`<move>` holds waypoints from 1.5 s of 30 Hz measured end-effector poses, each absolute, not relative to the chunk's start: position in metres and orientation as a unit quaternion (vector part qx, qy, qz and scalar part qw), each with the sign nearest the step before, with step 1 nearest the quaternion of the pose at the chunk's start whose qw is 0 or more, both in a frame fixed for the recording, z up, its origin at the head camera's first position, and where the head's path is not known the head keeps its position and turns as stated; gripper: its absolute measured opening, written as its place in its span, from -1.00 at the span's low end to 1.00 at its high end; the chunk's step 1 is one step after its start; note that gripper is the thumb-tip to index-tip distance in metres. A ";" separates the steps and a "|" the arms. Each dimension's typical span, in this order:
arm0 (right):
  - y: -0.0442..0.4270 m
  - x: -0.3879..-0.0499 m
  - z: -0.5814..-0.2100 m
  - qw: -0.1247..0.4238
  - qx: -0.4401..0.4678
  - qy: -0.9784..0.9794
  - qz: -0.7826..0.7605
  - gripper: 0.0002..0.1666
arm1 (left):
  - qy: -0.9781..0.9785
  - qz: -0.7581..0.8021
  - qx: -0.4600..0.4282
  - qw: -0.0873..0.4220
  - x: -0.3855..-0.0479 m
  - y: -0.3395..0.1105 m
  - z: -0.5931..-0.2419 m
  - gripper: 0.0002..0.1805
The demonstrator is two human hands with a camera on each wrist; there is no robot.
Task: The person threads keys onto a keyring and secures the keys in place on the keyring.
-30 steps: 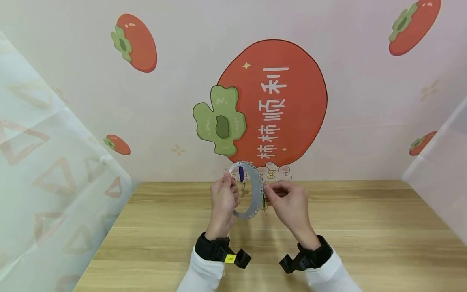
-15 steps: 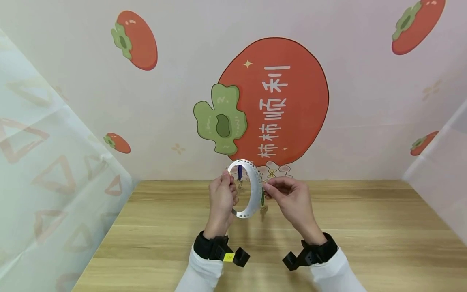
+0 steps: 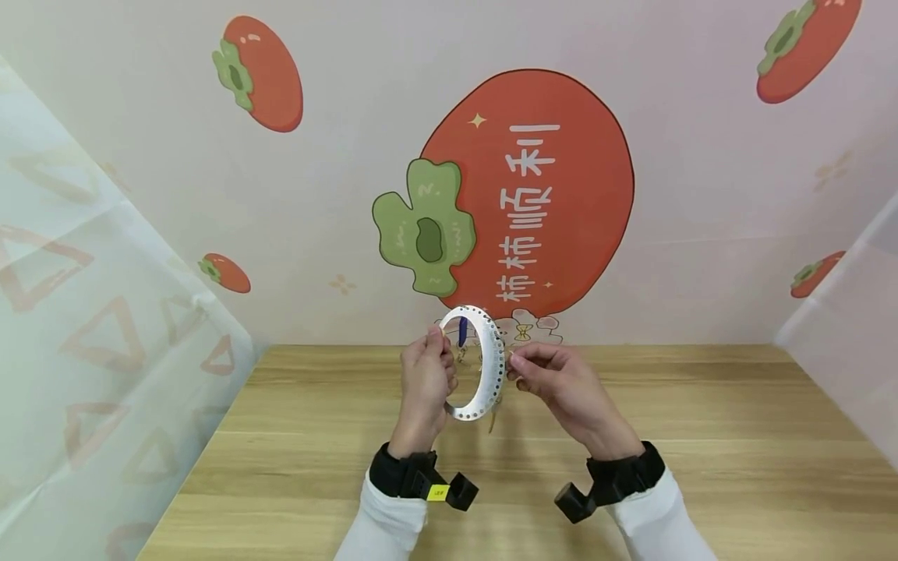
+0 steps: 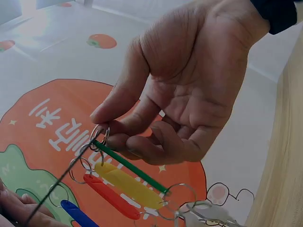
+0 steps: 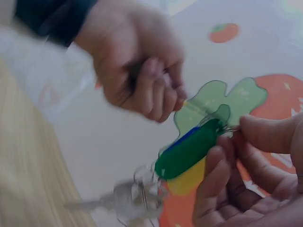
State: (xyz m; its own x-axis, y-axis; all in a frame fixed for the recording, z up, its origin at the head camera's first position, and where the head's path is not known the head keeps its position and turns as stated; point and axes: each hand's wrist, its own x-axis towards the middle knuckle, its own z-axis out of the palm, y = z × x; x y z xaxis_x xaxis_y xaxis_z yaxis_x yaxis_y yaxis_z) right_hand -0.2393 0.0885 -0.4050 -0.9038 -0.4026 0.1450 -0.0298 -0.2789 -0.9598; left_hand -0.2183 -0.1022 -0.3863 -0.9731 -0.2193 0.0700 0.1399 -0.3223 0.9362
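In the head view, my left hand (image 3: 426, 374) grips the left side of an upright silver ring-shaped plate (image 3: 491, 374) with small holes along its edge. My right hand (image 3: 561, 378), at the plate's right edge, pinches a small split ring (image 4: 102, 135) between thumb and fingers. A green key tag (image 5: 189, 149) hangs from there, with silver keys (image 5: 128, 198) below it. In the left wrist view, a yellow key tag (image 4: 130, 184), a red key tag (image 4: 111, 195) and a blue key tag (image 4: 78, 213) hang nearby by their rings. Whether the pinched ring passes through a hole is unclear.
A wooden tabletop (image 3: 337, 452) lies under both hands. Behind it stands a pale backdrop (image 3: 337, 179) printed with persimmons, and similar sheets close off the left and right sides. Black wrist cameras sit on both wrists.
The plate has turned and looks brighter, with more edge holes showing. My right wrist has swung to the right while its fingertips stay near the plate. My left hand has shifted only slightly.
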 end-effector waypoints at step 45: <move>0.083 -0.230 -0.400 -0.163 -0.277 0.802 -0.504 -0.92 | -0.562 -0.822 0.014 0.091 -0.218 -0.107 -0.387 -0.57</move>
State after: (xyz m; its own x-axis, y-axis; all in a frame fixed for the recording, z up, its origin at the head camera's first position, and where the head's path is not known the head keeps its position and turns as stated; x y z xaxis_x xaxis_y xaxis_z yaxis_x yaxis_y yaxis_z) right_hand -0.2295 0.0829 -0.4001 -0.7934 -0.2795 0.5407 -0.6084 0.3389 -0.7176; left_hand -0.2181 -0.1068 -0.3873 -0.9830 -0.1653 0.0797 0.1342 -0.3516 0.9265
